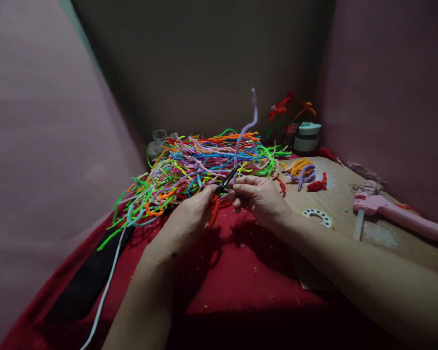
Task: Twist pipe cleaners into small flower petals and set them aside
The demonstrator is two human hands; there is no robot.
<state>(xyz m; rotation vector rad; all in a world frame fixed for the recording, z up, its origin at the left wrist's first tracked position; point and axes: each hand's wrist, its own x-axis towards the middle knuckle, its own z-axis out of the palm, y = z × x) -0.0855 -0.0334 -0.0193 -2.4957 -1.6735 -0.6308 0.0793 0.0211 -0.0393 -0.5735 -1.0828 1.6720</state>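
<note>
My left hand (195, 214) is closed round a tool with red handles (214, 213) and dark jaws, which point up and to the right. The jaws lie at the lower part of a purple fuzzy stem (245, 128) that rises upright with a bend near its top. My right hand (260, 197) pinches the lower end of this stem, just right of the tool. Behind both hands lies a big heap of coloured fuzzy stems (204, 158).
On the right, a brown board (336, 184) holds a pink glue gun (397, 211), a white ring with holes (317, 217) and small stem bundles. A lidded jar (307, 136) and red flowers (279, 108) stand behind. A white cable (107, 287) crosses a black strip (85, 279) at left.
</note>
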